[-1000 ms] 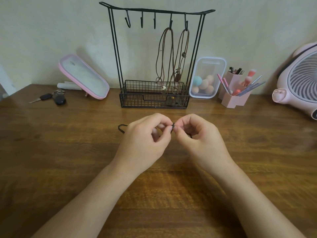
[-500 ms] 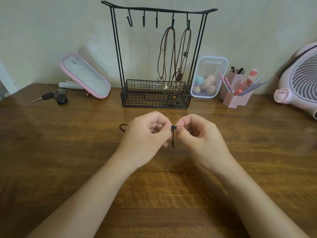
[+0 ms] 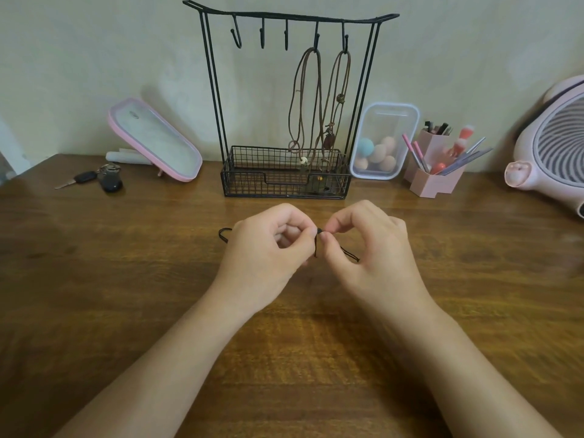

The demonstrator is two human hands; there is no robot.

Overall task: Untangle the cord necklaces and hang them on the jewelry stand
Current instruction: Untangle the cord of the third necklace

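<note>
- The left hand [image 3: 268,248] and right hand [image 3: 369,248] meet fingertip to fingertip low over the table [image 3: 94,279]. Each pinches the black cord [image 3: 316,248] between thumb and forefinger at a small knot, and the other fingers curl loosely aside.
- Gripping so close on either side of the knot looks like a way to work it loose: 1 hand can anchor while the other picks or pulls.
- A short tail of the cord hangs down from the pinch, and a strand runs off under the right hand. A loop shows past the left hand's knuckles and seems to lie on the wood. The cord is thus in both hands, well apart from the stand.
- The jewelry stand [image 3: 284,16] is straight ahead against the wall. 2 brown necklaces [image 3: 298,99] already hang from its 2 right-hand hooks, with their pendants dipping to the wire basket [image 3: 252,172] at its foot.
- The 3 hooks [image 3: 261,36] on the left are bare, so this cord has a place once it is freed. I judge the untangling unfinished.
- The likeliest snag is the hung pair, since a loose cord brought up beside them could catch on them.
- Off to the sides are a pink mirror [image 3: 155,140] and keys [image 3: 94,180] on the left. A clear box [image 3: 384,140] of sponges sits just beside the stand, then a pink holder [image 3: 433,181] of brushes. A fan [image 3: 553,147] is at the right edge.
</note>
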